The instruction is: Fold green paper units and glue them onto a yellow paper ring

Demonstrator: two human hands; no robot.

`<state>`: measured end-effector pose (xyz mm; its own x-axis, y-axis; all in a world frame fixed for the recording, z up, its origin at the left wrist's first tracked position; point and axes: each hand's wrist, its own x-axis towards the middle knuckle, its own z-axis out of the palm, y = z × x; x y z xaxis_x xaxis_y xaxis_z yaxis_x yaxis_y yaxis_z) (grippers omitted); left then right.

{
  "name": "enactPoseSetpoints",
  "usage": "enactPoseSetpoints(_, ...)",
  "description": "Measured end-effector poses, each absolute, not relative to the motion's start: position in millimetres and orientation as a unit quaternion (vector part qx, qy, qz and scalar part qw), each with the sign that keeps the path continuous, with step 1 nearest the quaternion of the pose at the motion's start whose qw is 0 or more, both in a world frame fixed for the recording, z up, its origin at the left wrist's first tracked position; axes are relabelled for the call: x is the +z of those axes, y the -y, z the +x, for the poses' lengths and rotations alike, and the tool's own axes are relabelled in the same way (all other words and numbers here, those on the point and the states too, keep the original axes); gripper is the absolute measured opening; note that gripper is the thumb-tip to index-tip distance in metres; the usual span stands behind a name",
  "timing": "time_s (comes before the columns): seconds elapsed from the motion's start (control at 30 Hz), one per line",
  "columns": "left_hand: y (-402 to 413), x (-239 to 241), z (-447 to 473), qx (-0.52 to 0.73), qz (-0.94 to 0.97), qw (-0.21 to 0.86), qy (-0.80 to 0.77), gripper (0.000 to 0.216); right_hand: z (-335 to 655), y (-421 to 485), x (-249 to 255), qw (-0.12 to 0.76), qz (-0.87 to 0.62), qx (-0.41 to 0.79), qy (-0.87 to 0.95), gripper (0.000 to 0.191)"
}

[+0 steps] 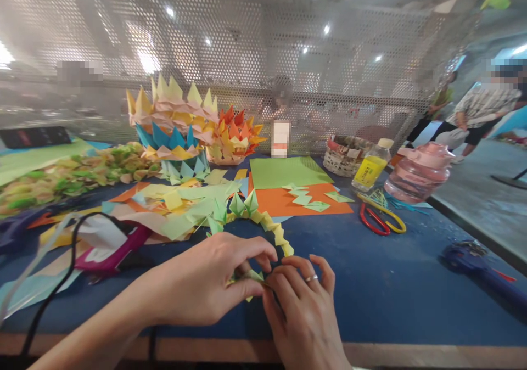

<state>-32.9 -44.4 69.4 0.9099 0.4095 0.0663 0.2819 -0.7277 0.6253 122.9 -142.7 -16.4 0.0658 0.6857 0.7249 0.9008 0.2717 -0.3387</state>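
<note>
A curved chain of folded paper pieces [280,234], yellow with pale green points, forms a ring near the table's front edge. My left hand [206,282] pinches its near part between thumb and fingers. My right hand [304,304], with a ring on one finger, closes on the same stretch from the right. The fingers of both hands meet there and hide most of the pinched pieces. Beyond the chain, several loose folded green pieces [302,198] lie on an orange sheet [272,201].
Folded-paper bowls [177,112] stand at the back left beside a long paper pile [99,172]. Scissors [381,219], a yellow-labelled bottle [370,167], a pink bottle [420,175] and a basket [343,158] are at right. A magenta glue gun [113,249] with a black cord lies left.
</note>
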Motion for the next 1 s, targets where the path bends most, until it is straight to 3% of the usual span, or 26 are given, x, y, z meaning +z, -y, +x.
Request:
enactPoseSetpoints(0.23, 44, 65, -39, 0.107, 0.946, 0.272, -0.141, 0.065, 122, 143, -16, 0.425, -0.591, -0.128, 0.674, 0.019)
enactPoseSetpoints(0.8, 42, 60, -33, 0.126, 0.951, 0.252, -0.126, 0.058, 123, 145, -12, 0.428, -0.592, -0.085, 0.678, 0.007)
enactPoseSetpoints(1.0, 42, 60, -34, 0.133, 0.939, 0.291, -0.124, 0.058, 125, 149, 2, 0.398, -0.587, -0.051, 0.703, 0.017)
